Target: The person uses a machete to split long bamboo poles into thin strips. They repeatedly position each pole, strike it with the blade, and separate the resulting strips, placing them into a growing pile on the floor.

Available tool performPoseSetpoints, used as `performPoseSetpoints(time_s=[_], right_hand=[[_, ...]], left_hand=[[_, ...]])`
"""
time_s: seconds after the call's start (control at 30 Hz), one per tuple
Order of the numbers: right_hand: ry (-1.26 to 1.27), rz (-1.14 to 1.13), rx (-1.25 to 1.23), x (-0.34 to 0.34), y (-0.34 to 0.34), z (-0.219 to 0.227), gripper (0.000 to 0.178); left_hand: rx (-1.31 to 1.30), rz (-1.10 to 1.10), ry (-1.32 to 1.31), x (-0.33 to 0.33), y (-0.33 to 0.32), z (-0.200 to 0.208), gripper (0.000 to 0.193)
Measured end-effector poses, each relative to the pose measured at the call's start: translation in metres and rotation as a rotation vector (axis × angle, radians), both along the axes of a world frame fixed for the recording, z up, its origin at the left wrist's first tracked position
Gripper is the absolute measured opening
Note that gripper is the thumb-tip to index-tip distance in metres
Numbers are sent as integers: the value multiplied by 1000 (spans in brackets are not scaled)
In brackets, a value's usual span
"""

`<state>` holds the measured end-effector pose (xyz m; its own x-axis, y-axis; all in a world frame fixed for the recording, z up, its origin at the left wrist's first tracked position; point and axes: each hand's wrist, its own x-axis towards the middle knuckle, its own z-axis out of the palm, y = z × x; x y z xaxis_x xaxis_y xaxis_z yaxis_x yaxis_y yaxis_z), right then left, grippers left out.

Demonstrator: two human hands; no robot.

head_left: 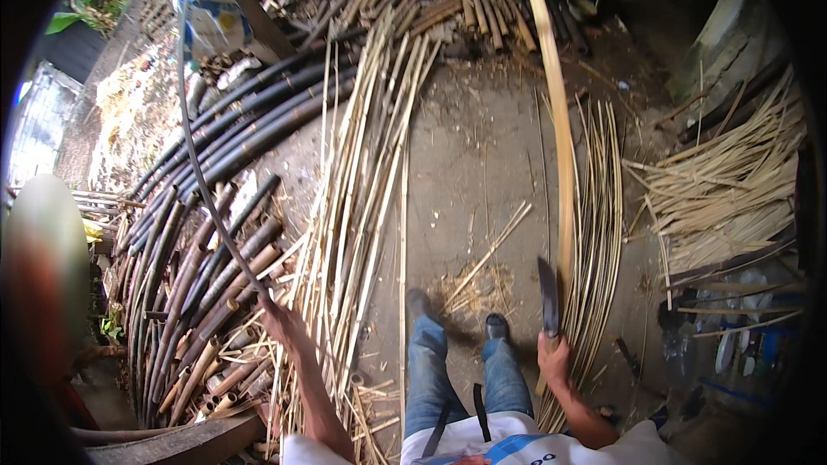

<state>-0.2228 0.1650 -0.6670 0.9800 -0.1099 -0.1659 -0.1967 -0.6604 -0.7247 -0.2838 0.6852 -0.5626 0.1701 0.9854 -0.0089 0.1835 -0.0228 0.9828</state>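
Observation:
On the left, my left hand (282, 323) is closed round the lower end of a long, thin dark bamboo strip (203, 182), which rises in a curve to the top of the view. My right hand (555, 362) grips the handle of a machete (549, 293), its dark blade pointing away from me. A wide pale bamboo strip (561, 133) runs from the top edge down past the blade to that hand; whether my fingers also hold it, I cannot tell. Thin split strips (603, 207) lie on the floor just right of it.
Long pale strips (366, 146) lie left of my feet. Dark bamboo poles (258, 125) and cut pieces (207, 362) are heaped further left. A pile of pale strips (732, 194) stands at right. Short cut pieces (495, 13) lie along the far wall. Shavings (482, 288) litter the concrete floor.

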Motion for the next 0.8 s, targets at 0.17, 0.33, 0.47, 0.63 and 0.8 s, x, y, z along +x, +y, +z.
performPoseSetpoints(time_s=[0.17, 0.33, 0.47, 0.63, 0.8], right_hand=[[-47, 16, -13, -91, -65, 30, 31], [-54, -78, -55, -162, -89, 55, 34], [11, -59, -107, -234, -81, 56, 46], [-42, 43, -92, -337, -39, 38, 37], [102, 159, -253, -443, -14, 18, 40]], left_hand=[[-14, -21, 88, -128, -79, 67, 58], [-143, -56, 89, -187, -119, 77, 67], [-124, -123, 93, -242, -124, 55, 69], [-155, -171, -14, -304, -103, 34, 69], [-91, -240, 58, -420, -86, 32, 60]])
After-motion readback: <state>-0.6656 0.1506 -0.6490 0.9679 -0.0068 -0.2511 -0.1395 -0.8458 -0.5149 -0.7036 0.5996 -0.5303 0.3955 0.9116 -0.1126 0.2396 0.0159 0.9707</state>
